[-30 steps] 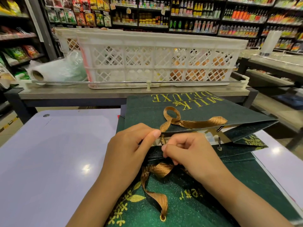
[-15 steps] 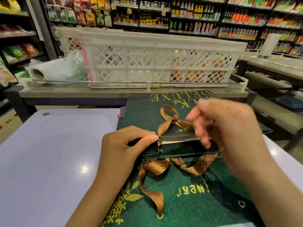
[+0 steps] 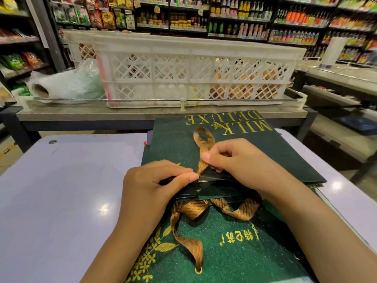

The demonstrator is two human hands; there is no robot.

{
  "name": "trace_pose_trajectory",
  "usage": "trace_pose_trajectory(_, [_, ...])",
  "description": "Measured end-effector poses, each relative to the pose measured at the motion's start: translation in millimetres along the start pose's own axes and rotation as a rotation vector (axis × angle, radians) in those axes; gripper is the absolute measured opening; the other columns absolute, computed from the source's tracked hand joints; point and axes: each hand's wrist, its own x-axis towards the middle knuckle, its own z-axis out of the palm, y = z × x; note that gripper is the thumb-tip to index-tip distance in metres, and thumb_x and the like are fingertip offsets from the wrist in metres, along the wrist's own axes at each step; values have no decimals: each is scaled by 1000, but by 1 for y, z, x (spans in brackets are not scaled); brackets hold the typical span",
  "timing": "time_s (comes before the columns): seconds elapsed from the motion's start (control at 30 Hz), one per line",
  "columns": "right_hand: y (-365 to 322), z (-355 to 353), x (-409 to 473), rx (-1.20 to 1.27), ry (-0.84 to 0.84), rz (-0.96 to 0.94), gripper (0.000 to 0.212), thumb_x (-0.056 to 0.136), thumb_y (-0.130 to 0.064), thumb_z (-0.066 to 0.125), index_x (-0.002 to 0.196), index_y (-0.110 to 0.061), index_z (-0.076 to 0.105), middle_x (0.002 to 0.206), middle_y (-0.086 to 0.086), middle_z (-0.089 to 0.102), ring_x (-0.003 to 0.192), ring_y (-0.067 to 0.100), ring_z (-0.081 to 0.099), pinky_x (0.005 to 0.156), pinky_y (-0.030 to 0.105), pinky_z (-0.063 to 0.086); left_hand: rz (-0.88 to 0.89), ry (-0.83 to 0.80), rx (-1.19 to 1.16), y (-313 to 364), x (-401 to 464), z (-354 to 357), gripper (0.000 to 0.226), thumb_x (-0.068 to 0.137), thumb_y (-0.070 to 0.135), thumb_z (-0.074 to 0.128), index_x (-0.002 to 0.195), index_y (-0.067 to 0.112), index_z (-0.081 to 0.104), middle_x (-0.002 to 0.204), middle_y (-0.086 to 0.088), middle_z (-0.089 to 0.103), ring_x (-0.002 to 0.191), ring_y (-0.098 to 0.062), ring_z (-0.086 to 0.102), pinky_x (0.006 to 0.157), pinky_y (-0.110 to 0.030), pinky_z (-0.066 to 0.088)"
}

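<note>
The top green bag [image 3: 255, 160], printed "MILK DELUXE" in gold, lies flat with its mouth towards the person. Its gold ribbon handle [image 3: 204, 139] loops across the bag's upper face. The left hand [image 3: 155, 188] grips the near left edge of the bag's mouth, thumb on top and fingers curled under the rim. The right hand [image 3: 238, 162], just beside it over the same edge, pinches the ribbon handle between thumb and curled fingers, close to where the ribbon meets the rim. The mouth shows a narrow dark gap between the two hands.

Under the top green bag, and reaching out from it towards the person, lies a second green bag [image 3: 234, 252] with gold leaves and lettering; its own ribbon [image 3: 189, 246] curls out from beneath the top bag's mouth. Both rest on a pale table [image 3: 71, 190], bare to the left of the bag. Beyond the bag's far end stands a counter [image 3: 102, 114] carrying a white lattice crate [image 3: 193, 72], with a roll of plastic bags [image 3: 67, 84] further left. Stocked shop shelves [image 3: 234, 17] stand behind the crate.
</note>
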Motion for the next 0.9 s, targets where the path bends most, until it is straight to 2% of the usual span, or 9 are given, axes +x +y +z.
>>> trace_pose_trajectory(0.33, [7, 6, -1, 45, 55, 14, 38, 95, -37, 54, 65, -13, 53, 64, 3, 47, 61, 15, 43, 61, 30, 35, 11, -15, 14, 1, 0, 1, 17, 76, 38, 69, 75, 25, 79, 78, 16, 72, 76, -8, 69, 69, -31, 54])
trace_pose_trajectory(0.47, [9, 4, 1, 65, 83, -14, 38, 92, -35, 57, 62, -12, 58, 63, 3, 53, 61, 12, 47, 63, 27, 39, 29, -29, 33, 2, 0, 0, 19, 75, 41, 69, 77, 26, 79, 79, 18, 72, 78, -7, 69, 70, -31, 53])
trace_pose_trajectory(0.57, [7, -3, -1, 153, 182, -55, 36, 92, -30, 57, 62, -14, 68, 59, -2, 59, 56, 4, 51, 59, 19, 42, 100, -44, 106, 9, 4, -2, 19, 76, 42, 67, 78, 27, 78, 83, 20, 72, 80, -3, 67, 72, -28, 52])
trace_pose_trajectory(0.6, [7, -6, -4, 157, 236, -82, 35, 92, -29, 57, 63, -15, 69, 60, 0, 61, 56, 6, 53, 60, 23, 44, 130, -51, 134, 12, 5, -3, 19, 77, 42, 67, 78, 27, 78, 83, 20, 72, 80, -2, 67, 71, -28, 52])
trace_pose_trajectory(0.67, [7, -13, -12, 90, 341, -160, 27, 91, -29, 59, 69, -20, 71, 69, 6, 66, 66, 17, 58, 66, 35, 46, 180, -65, 176, 21, 9, -6, 19, 78, 42, 65, 78, 27, 78, 83, 20, 72, 80, 0, 67, 70, -28, 52])
trace_pose_trajectory(0.73, [6, -23, -26, 8, 291, -284, 10, 86, -35, 62, 85, -31, 71, 86, -8, 69, 81, 5, 61, 76, 22, 47, 214, -72, 200, 28, 15, -12, 18, 80, 40, 65, 79, 27, 78, 82, 20, 72, 80, 0, 67, 70, -27, 52])
trace_pose_trajectory(0.77, [5, -27, -33, -71, 183, -335, 20, 81, -44, 62, 99, -36, 67, 97, -17, 67, 93, -2, 60, 80, 13, 45, 227, -74, 207, 30, 18, -17, 17, 80, 39, 65, 79, 27, 78, 82, 20, 71, 80, 0, 67, 69, -28, 52])
trace_pose_trajectory(0.83, [9, -31, -41, -317, -31, -417, 57, 73, -61, 57, 126, -40, 53, 124, -26, 55, 117, -8, 47, 96, 9, 34, 258, -84, 213, 33, 24, -24, 15, 81, 37, 67, 79, 27, 77, 81, 20, 71, 79, -1, 68, 68, -29, 53])
trace_pose_trajectory(0.9, [18, -29, -44, -599, -72, -464, 78, 69, -72, 50, 140, -41, 37, 144, -28, 35, 134, -11, 26, 110, 11, 14, 286, -100, 220, 37, 25, -28, 15, 81, 36, 67, 78, 25, 77, 81, 20, 71, 78, -1, 68, 67, -29, 54])
